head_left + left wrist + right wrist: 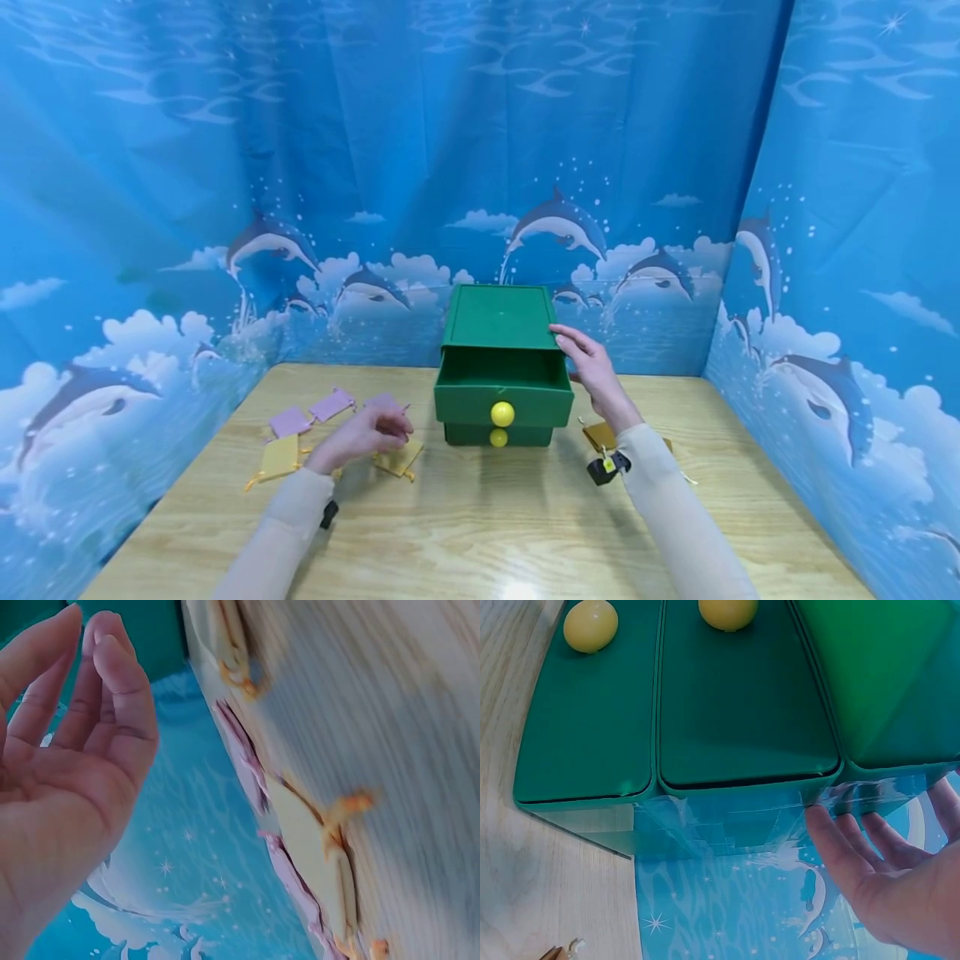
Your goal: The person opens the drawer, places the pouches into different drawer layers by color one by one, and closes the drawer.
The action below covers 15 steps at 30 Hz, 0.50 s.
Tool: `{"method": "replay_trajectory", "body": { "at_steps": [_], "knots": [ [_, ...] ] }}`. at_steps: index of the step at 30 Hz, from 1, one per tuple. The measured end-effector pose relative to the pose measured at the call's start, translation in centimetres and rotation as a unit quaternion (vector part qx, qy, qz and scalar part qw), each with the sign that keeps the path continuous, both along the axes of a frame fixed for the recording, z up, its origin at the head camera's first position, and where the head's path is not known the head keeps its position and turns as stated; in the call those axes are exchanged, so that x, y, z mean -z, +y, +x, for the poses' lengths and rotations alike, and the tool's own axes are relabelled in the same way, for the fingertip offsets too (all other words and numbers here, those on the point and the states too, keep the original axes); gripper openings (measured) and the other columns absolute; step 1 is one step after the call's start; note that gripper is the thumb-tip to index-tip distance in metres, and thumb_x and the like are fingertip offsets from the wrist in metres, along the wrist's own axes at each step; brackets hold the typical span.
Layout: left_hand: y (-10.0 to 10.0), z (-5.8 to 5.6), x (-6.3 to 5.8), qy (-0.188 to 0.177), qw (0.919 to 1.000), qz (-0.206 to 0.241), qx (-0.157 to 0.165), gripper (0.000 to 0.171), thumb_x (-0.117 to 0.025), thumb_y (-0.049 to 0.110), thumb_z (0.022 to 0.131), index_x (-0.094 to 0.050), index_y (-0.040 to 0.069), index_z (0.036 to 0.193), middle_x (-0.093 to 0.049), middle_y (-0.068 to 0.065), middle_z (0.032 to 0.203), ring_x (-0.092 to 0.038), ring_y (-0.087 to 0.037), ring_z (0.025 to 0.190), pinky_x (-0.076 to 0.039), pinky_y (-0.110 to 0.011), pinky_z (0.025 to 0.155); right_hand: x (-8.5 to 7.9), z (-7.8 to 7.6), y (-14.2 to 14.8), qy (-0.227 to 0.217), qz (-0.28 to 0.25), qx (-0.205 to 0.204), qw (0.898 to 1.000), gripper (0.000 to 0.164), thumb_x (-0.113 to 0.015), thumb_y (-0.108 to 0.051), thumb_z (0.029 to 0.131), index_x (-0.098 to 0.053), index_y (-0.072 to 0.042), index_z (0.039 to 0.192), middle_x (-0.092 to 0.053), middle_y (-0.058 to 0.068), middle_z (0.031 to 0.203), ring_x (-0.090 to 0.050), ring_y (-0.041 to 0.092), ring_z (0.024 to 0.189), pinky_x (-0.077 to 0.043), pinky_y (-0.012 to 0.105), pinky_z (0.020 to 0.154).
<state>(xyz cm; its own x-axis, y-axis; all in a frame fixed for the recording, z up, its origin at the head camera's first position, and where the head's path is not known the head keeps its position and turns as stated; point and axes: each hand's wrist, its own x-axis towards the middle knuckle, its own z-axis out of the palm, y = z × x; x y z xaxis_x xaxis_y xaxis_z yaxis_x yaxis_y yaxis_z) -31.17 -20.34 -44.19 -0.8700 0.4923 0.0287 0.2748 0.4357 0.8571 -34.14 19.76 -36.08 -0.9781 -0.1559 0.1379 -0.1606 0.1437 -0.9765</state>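
A green drawer box [500, 315] stands at the back middle of the table. Its upper drawer front [465, 406] has a yellow knob [502, 413], with a dark opening above it; another knob [498, 437] sits lower. Fingers of my right hand [594, 377] touch the box's right side near the top. In the right wrist view, those fingertips [819, 817] lie straight against the side wall. My left hand [367, 435] hovers over a small yellow pouch [402, 460], its fingers loosely bent. Nothing shows between thumb and fingers [124, 671] in the left wrist view.
Left of the box lie pink pouches [288, 422] and another yellow pouch [280, 457] with orange drawstrings. Brown pouches [600, 436] are partly hidden under the right forearm. Blue dolphin-print curtains [420, 167] enclose the wooden table [517, 517] at back and sides.
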Motion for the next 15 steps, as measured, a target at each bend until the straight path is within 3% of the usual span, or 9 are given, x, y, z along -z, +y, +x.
{"method": "replay_trajectory", "body": {
  "at_steps": [3, 6, 15],
  "knots": [
    [-0.6, -0.2, 0.1, 0.010, 0.9993, -0.035, -0.008, 0.024, -0.068, -0.001, 0.087, -0.065, -0.007, 0.111, -0.065, -0.020, 0.107, -0.062, -0.023, 0.095, -0.055, -0.033, 0.079, -0.1, 0.0, 0.0, 0.003, 0.001, 0.000, 1.000, 0.055, -0.049, -0.051, 0.099, -0.046, -0.023, 0.147, -0.032, 0.002, 0.159, -0.031, 0.031, 0.145, -0.033, 0.065, 0.109],
    [-1.1, -0.4, 0.3, -0.005, 0.9977, -0.063, -0.024, 0.022, -0.068, -0.002, 0.086, -0.067, -0.004, 0.108, -0.067, -0.020, 0.107, -0.063, -0.023, 0.094, -0.055, -0.034, 0.078, -0.1, -0.1, 0.0, 0.004, 0.000, -0.001, 1.000, 0.055, -0.049, -0.051, 0.099, -0.046, -0.024, 0.147, -0.033, 0.002, 0.159, -0.031, 0.032, 0.145, -0.033, 0.065, 0.109],
    [-1.5, -0.7, 1.0, -0.039, 0.9939, -0.096, -0.038, 0.028, -0.073, -0.003, 0.080, -0.069, 0.000, 0.107, -0.068, -0.012, 0.104, -0.061, -0.020, 0.092, -0.053, -0.033, 0.076, 0.1, 0.0, 0.0, 0.001, -0.005, 0.004, 1.000, 0.053, -0.050, -0.050, 0.100, -0.048, -0.024, 0.145, -0.035, 0.002, 0.158, -0.032, 0.032, 0.144, -0.034, 0.065, 0.108]
  ]
}}
